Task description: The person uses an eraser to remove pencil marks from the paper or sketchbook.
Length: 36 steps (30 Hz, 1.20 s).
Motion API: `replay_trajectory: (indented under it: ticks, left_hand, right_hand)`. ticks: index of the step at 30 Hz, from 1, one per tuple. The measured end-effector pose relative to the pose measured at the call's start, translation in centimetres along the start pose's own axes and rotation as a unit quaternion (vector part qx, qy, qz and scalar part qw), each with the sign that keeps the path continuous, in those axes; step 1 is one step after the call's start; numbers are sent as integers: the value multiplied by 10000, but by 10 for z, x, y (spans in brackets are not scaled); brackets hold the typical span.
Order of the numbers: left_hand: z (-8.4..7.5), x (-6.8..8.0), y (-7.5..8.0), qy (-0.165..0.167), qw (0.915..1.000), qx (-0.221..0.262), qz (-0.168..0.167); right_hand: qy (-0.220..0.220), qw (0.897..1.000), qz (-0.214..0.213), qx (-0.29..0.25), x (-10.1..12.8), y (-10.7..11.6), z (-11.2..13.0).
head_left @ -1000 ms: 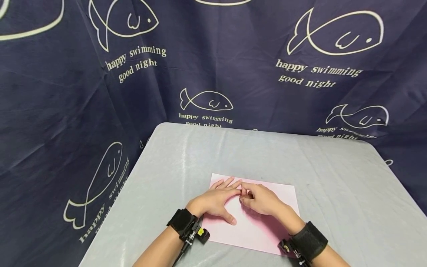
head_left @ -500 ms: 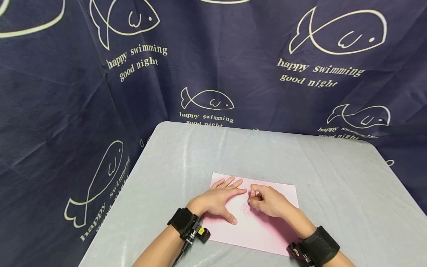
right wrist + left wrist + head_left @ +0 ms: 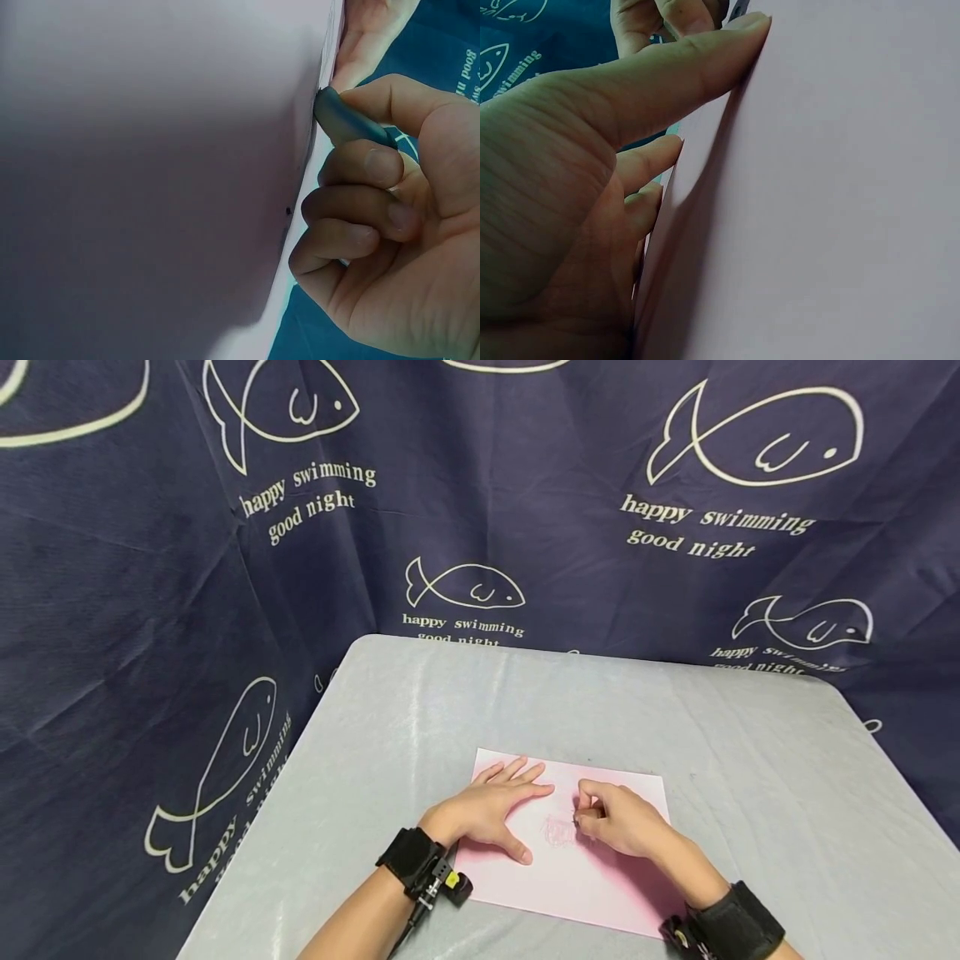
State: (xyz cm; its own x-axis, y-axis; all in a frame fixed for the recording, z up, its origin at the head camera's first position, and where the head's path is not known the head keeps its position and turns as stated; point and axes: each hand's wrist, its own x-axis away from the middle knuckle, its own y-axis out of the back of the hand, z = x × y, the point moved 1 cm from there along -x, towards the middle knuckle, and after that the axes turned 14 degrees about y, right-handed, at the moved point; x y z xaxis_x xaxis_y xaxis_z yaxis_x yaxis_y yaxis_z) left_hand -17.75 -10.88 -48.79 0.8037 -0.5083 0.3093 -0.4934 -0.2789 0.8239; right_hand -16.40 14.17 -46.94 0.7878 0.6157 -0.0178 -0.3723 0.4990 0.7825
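Note:
A pale pink sheet of paper (image 3: 547,889) lies on the table. My left hand (image 3: 487,814) rests on its left part with the fingers and thumb spread; in the left wrist view the thumb (image 3: 682,75) lies along the paper surface. My right hand (image 3: 622,818) pinches a short, dark blue-grey stub (image 3: 351,121) between thumb and finger, its tip right at the paper. The other fingers are curled under. I cannot tell exactly what kind of stub it is. Faint reddish scribbled marks (image 3: 558,832) show on the sheet just left of the right hand.
The table (image 3: 420,718) has a light grey cloth cover with rounded far corners. Behind and to the left hangs a dark blue curtain (image 3: 555,552) with white fish drawings and lettering. Each wrist wears a black strap (image 3: 411,862) with a small camera.
My right hand has moved to the right, away from the left fingertips, with the stub still in it. Scribbled marks are now uncovered on the paper. The left hand stays nearly in place.

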Motion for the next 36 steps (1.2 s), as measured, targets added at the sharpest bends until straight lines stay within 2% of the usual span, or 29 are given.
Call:
replay_trajectory:
  ticks: [14, 23, 26, 29, 33, 36]
  left_hand:
    - [-3, 0, 2, -47, 10000, -27, -16]
    - [-2, 0, 0, -39, 10000, -28, 17]
    - [0, -1, -1, -37, 10000, -58, 8]
    - [1, 0, -1, -39, 10000, -82, -18]
    - [0, 0, -1, -27, 10000, -83, -17]
    - [-1, 0, 0, -10, 10000, -80, -14]
  right_hand:
    - [-53, 9994, -237, 246, 15, 6, -4]
    - [-433, 9961, -51, 767, 10, 7, 4]
    - [-406, 9937, 54, 1041, 7, 8, 9]
    - [-170, 9943, 25, 1048, 1, 8, 15]
    - [434, 9974, -52, 579, -11, 1, 21]
    - [827, 9959, -13, 379, -20, -7, 23]
